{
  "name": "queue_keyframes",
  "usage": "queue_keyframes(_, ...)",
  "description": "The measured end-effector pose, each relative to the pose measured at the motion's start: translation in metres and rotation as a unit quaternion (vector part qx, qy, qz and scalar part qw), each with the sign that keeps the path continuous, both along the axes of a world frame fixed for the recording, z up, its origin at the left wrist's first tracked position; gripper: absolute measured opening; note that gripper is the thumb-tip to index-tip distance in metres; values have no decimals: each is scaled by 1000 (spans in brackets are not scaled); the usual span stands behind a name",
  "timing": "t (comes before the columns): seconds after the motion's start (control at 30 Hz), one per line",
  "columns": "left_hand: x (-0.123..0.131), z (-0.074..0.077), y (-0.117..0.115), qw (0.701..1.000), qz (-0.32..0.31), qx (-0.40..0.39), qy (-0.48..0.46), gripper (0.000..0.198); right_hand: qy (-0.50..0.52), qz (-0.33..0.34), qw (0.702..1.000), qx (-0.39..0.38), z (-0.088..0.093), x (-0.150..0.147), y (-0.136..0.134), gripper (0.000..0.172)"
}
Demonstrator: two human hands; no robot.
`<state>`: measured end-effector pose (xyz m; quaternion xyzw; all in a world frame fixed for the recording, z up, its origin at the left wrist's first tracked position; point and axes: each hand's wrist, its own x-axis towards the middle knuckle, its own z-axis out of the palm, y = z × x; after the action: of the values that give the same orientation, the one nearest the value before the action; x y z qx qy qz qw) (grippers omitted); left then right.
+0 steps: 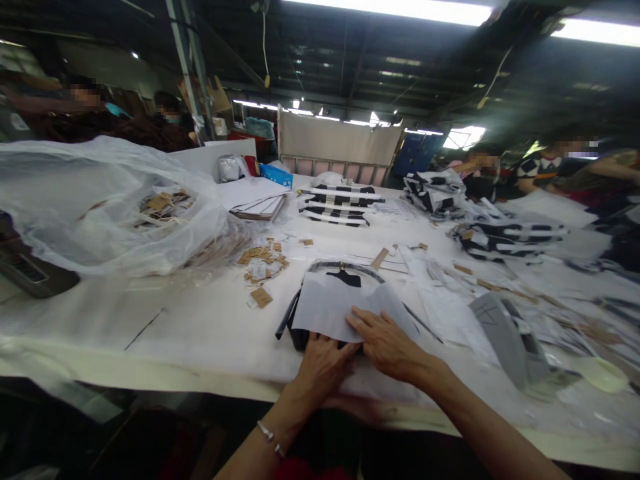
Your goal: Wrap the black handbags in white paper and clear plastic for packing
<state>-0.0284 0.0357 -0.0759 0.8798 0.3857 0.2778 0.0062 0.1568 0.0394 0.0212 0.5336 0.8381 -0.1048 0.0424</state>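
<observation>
A folded black garment (300, 327) lies near the front edge of the white table (200, 327), with a white sheet of paper (330, 303) over it and a black hanger hook (343, 268) showing at its top. My left hand (323, 363) presses on the garment's near edge, fingers curled against the paper's lower border. My right hand (385, 340) lies flat on the paper with fingers stretched out to the left. Neither hand lifts anything off the table.
A large clear plastic bag (100, 207) with brown tags lies at left; loose brown tags (260, 263) are scattered mid-table. Stacks of black-and-white striped garments (337, 203) sit farther back and right. A grey tool (505, 337) stands at right. Other people work at the far sides.
</observation>
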Motion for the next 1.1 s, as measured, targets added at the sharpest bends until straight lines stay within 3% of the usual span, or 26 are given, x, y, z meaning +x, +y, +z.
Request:
queue_keyframes(0.23, -1, 5, -1, 1000, -9, -2, -15, 58, -7, -4, 997, -83, 13, -9, 5, 89)
queue_keyframes(0.4, -17, 14, -13, 995, -44, 29, -80, 35, 0, 0, 998, -55, -1, -5, 2, 94)
queue_keyframes(0.57, -23, 48, -25, 987, -69, 73, -129, 24, 14, 17, 1000, -6, -24, -1, -4, 91)
queue_keyframes(0.7, -4, 69, 5, 995, -50, 34, -74, 40, 31, 24, 999, 15, -25, 0, -6, 86)
queue_keyframes(0.77, 5, 64, 25, 1000, -21, -6, -8, 46, 43, 18, 999, -1, -20, 1, -6, 90)
queue_keyframes(0.87, 10, 43, 42, 995, 12, -66, 79, 41, 76, -4, 996, -43, -14, 5, -4, 92)
queue_keyframes(0.97, 12, 25, 40, 992, 44, -85, 82, 37, 139, -34, 987, -73, -14, 11, 1, 73)
queue_keyframes(1.1, 15, 22, 34, 990, 68, -101, 66, 36, 228, -72, 967, -90, -23, 18, 15, 55)
